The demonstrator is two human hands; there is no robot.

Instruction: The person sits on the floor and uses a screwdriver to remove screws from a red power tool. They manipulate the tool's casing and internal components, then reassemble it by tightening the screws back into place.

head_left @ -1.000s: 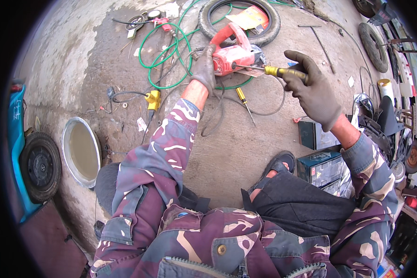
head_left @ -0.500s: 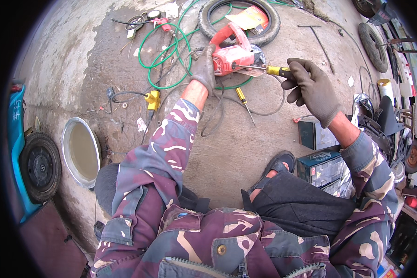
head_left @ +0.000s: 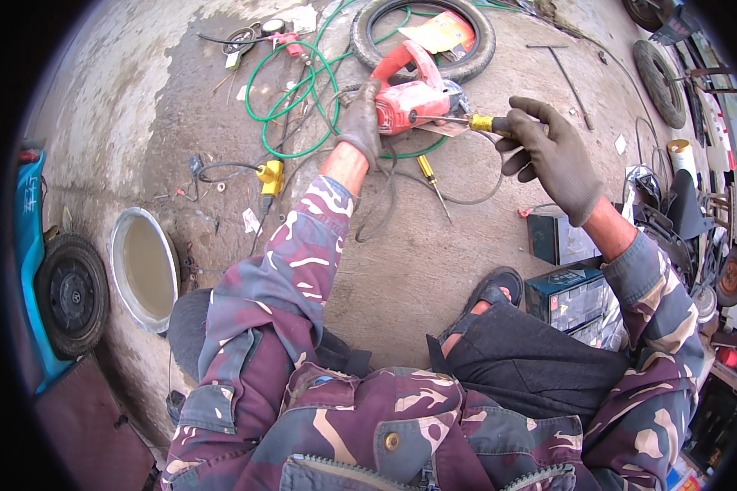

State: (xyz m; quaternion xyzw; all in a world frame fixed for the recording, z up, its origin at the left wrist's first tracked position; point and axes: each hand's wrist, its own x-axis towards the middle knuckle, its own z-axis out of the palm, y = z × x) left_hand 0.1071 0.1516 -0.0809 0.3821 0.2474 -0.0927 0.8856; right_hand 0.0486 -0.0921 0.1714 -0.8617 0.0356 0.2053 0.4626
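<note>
My gloved left hand [head_left: 359, 119] is closed on the rear of a red power tool [head_left: 401, 106] with a loop handle, holding it off to the front. My gloved right hand [head_left: 553, 155] pinches the handle of a screwdriver [head_left: 483, 123], yellow and black, between thumb and fingers. The screwdriver's shaft points left, and its tip meets a round dark spot on the tool's red housing; whether it sits in a screw there is too small to tell. A second yellow-handled screwdriver [head_left: 427, 170] lies on the concrete just below the tool.
Beyond the tool lie a tyre [head_left: 475, 69] and a coiled green hose [head_left: 262, 119]. A yellow connector [head_left: 270, 176] with cable is to the left, near a basin of murky water [head_left: 172, 278]. Toolboxes [head_left: 561, 290] stand by my right foot. A T-handled rod [head_left: 571, 86] lies far right.
The fingers of my right hand have shifted on the screwdriver's handle, which looks slightly turned. My left hand and the red power tool have stayed in place.
</note>
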